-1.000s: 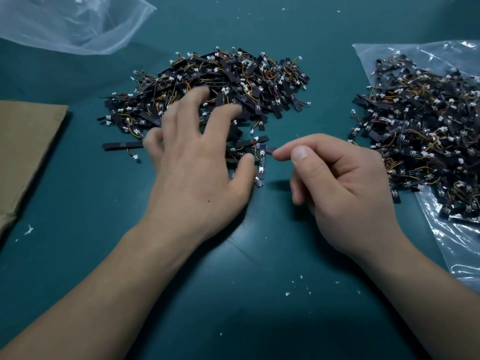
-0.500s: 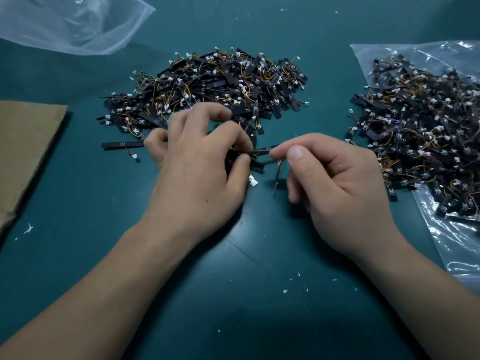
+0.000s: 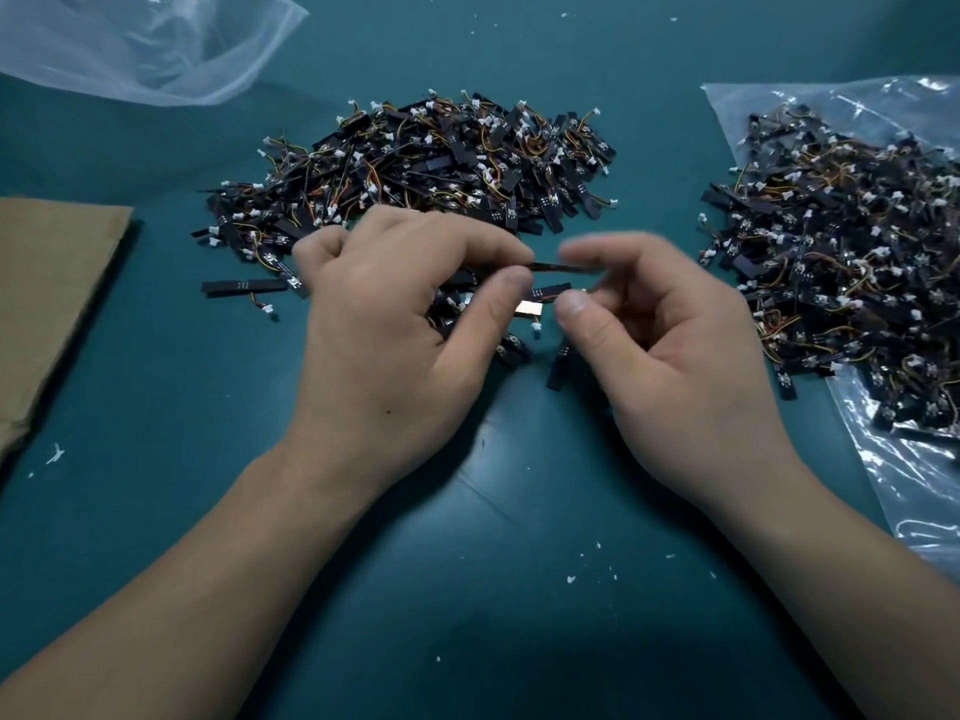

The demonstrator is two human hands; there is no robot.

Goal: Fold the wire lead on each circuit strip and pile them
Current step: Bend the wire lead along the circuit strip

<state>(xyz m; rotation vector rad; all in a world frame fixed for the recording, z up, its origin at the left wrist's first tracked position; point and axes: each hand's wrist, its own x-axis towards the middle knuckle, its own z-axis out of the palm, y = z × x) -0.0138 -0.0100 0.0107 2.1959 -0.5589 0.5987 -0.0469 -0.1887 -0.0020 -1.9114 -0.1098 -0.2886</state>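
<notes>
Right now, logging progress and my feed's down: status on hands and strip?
Left hand pinches one circuit strip at its left end. Right hand blurred at the other end, grip unclear. Loose strips lie underneath.

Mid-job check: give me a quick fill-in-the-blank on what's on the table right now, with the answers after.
1. The left hand pinches one end of a thin black ___.
2. The right pile lies on a clear plastic ___.
3. The cardboard lies to the ___ of the middle pile.
Missing words: strip; bag; left.
</notes>
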